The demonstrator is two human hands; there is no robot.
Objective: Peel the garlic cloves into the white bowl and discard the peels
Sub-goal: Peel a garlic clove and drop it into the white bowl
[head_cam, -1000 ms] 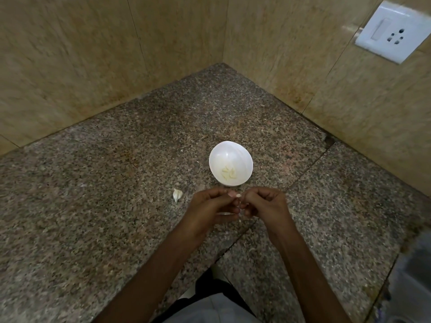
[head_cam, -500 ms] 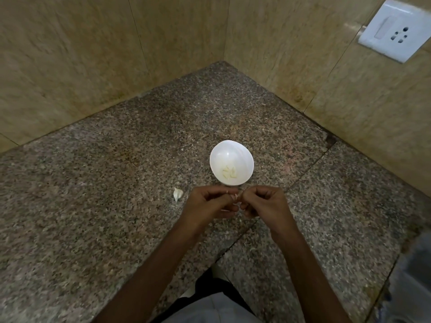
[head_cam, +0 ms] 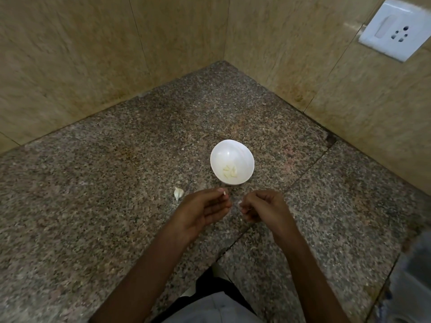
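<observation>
One clove pinched in left grip | right grip curled, seemingly pinching peel | white bowl just beyond

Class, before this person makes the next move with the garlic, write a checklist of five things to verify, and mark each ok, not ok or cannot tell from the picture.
1. The white bowl stands upright on the granite counter, just beyond both hands: ok.
2. The peeled cloves lie inside the bowl: ok.
3. The left hand pinches a pale piece at its fingertips: ok. Whether it is fully peeled: cannot tell.
4. The right hand, fingers curled, holds the peel: cannot tell.
5. The unpeeled clove lies on the counter beside the left hand: ok.
</observation>
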